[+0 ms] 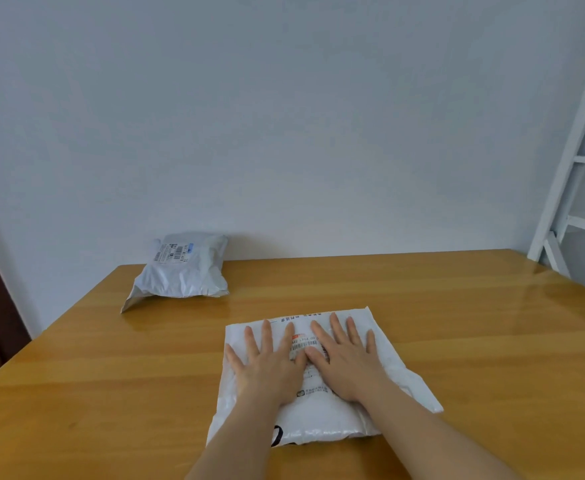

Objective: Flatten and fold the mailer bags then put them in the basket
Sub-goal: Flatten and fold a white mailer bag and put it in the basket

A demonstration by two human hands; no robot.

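While the left hand point(266, 362) and right hand point(346, 358) press flat, fingers spread, on the near mailer bag point(318, 420), its thin, slippery plastic looks light and limp; pinch an edge to fold. Farther along the bench point(457, 306), a second bag point(183, 271) sits puffed. No basket shows.

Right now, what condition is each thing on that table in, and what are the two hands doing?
Near mailer bag: lying on the table, label side up, pressed mostly flat, not yet folded.
Far mailer bag: puffy and unflattened, by the wall, untouched.
Left hand: open, fingers spread, palm pressing on the near bag.
Right hand: open, fingers spread, pressing beside the left one.
Table: wooden, glossy, carrying both bags.
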